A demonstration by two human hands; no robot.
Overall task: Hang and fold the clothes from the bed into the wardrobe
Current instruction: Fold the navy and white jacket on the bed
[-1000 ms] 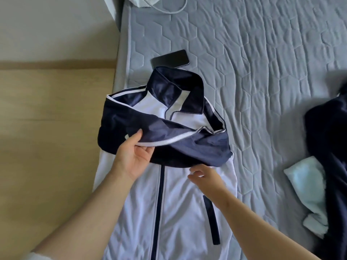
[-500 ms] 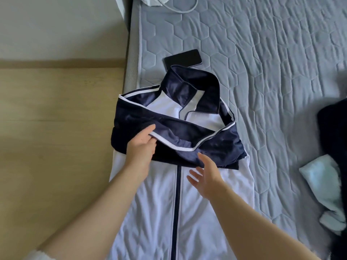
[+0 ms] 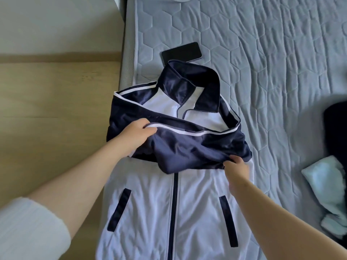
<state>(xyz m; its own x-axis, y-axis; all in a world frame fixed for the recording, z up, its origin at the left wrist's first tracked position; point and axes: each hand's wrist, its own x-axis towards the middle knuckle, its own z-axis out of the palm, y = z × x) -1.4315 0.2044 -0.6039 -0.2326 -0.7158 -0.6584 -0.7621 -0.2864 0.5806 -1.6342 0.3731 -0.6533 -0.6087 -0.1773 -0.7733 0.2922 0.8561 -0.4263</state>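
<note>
Leftmost, bare wooden floor [image 3: 47,102] right beside the edge of the bed [image 3: 129,72]; along that edge, zipped and face up, the white jacket [image 3: 150,212], navy sleeves [image 3: 197,147] folded across its chest. Next, left hand [image 3: 138,133], fingers curled round the white-trimmed rim of the upper sleeve. Could drag the whole jacket left and off the mattress if pulled that way. Just beyond the collar, seemingly touching it, a phone [image 3: 181,53]: at risk of being swept along or trapped in a fold. Then right hand [image 3: 236,169], pinching the lower edge of the same navy bundle. Likely to come undone if tugged unevenly: slick cloth, loose fold. Far right, a dark garment [image 3: 336,132] and a pale cloth [image 3: 323,177], well apart.
</note>
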